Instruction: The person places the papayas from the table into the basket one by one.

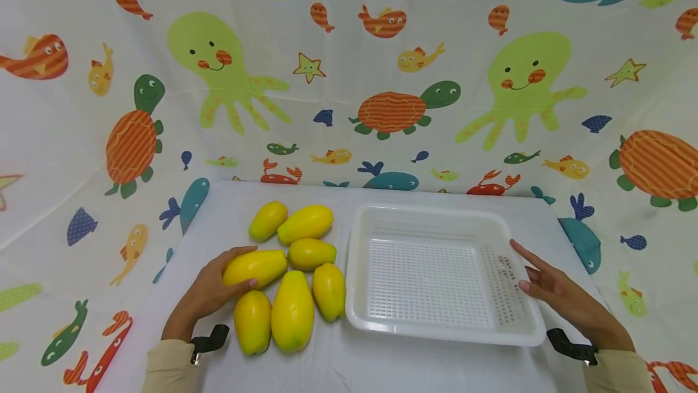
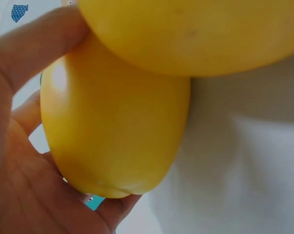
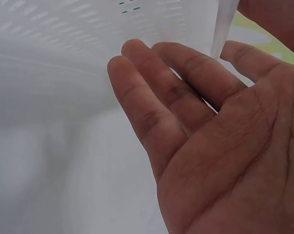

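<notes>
My left hand (image 1: pixel 209 289) holds a yellow papaya (image 1: pixel 255 268), with the thumb on its near side and the fingers along the far side. In the left wrist view that papaya (image 2: pixel 115 131) sits between thumb and fingers, partly covered by another papaya (image 2: pixel 200 34) closer to the camera. At the right, my right hand (image 1: pixel 567 299) holds the side rim of a white perforated plastic basket (image 1: pixel 447 333), thumb over the rim. The right wrist view shows several fingers of the right hand (image 3: pixel 200 112) stretched under the rim, beside the slotted wall.
Several more papayas, including a large one (image 1: pixel 292 314), lie close together left of the basket. A white cloth (image 1: pixel 382 363) covers the table. Behind it hangs a curtain (image 1: pixel 349 87) printed with sea animals.
</notes>
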`<control>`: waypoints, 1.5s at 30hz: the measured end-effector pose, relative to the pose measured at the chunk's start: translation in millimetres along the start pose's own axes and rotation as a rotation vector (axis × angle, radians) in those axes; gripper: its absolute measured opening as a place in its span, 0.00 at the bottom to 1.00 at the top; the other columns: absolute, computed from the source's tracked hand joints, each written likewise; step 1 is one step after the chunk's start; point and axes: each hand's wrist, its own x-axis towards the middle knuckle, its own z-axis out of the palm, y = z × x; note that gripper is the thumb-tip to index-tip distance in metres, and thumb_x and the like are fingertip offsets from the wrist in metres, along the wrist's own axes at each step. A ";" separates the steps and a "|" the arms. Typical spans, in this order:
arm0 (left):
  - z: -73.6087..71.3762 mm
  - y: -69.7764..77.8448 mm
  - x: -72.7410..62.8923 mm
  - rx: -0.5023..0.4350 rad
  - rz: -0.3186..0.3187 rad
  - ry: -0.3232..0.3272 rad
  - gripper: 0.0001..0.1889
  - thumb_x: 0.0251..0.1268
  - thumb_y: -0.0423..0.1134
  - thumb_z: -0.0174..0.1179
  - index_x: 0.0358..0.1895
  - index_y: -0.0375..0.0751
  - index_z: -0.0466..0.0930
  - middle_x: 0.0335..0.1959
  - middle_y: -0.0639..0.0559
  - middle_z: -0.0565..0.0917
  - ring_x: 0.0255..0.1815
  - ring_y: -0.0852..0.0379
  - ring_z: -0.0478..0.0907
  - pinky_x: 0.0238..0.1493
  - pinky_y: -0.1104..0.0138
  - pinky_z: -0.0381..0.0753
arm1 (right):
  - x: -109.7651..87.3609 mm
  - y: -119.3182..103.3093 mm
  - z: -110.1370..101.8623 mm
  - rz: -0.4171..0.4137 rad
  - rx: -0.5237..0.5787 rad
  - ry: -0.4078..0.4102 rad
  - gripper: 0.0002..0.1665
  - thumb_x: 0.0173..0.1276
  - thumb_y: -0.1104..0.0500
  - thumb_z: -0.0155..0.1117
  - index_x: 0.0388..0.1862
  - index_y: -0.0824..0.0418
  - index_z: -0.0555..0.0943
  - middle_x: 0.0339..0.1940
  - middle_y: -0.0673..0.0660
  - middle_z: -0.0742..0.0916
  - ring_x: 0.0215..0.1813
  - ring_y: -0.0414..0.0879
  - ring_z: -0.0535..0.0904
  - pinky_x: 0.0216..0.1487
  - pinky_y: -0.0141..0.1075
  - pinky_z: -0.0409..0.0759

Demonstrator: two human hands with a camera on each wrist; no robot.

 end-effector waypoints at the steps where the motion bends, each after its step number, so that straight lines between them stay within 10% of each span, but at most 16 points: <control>1: 0.2 0.0 -0.1 0.000 -0.005 0.001 0.42 0.67 0.66 0.68 0.80 0.60 0.66 0.80 0.38 0.69 0.75 0.32 0.68 0.74 0.27 0.64 | 0.5 0.4 -0.3 -0.005 0.005 -0.003 0.47 0.85 0.54 0.56 0.89 0.30 0.42 0.87 0.68 0.62 0.65 0.25 0.80 0.61 0.65 0.84; 16: -12.2 13.5 -4.2 -0.014 0.049 0.056 0.42 0.67 0.63 0.70 0.81 0.57 0.66 0.79 0.38 0.70 0.73 0.35 0.69 0.74 0.27 0.63 | 5.7 -3.3 -3.2 -0.004 0.026 -0.008 0.48 0.84 0.55 0.58 0.89 0.31 0.44 0.84 0.55 0.70 0.66 0.33 0.84 0.60 0.62 0.87; 24: -21.3 35.1 -3.0 -0.006 0.145 0.099 0.39 0.68 0.58 0.71 0.79 0.58 0.68 0.77 0.42 0.73 0.67 0.41 0.73 0.70 0.34 0.73 | 9.3 -0.8 -3.2 -0.027 0.050 -0.023 0.48 0.84 0.56 0.58 0.89 0.32 0.44 0.86 0.66 0.66 0.65 0.29 0.82 0.60 0.56 0.88; 45: -12.5 109.8 42.9 -0.029 0.325 0.063 0.38 0.64 0.57 0.75 0.77 0.61 0.72 0.77 0.50 0.75 0.67 0.45 0.76 0.72 0.41 0.76 | 12.7 -1.4 1.6 -0.034 0.048 0.001 0.49 0.83 0.55 0.61 0.89 0.32 0.45 0.86 0.72 0.62 0.66 0.29 0.82 0.59 0.52 0.89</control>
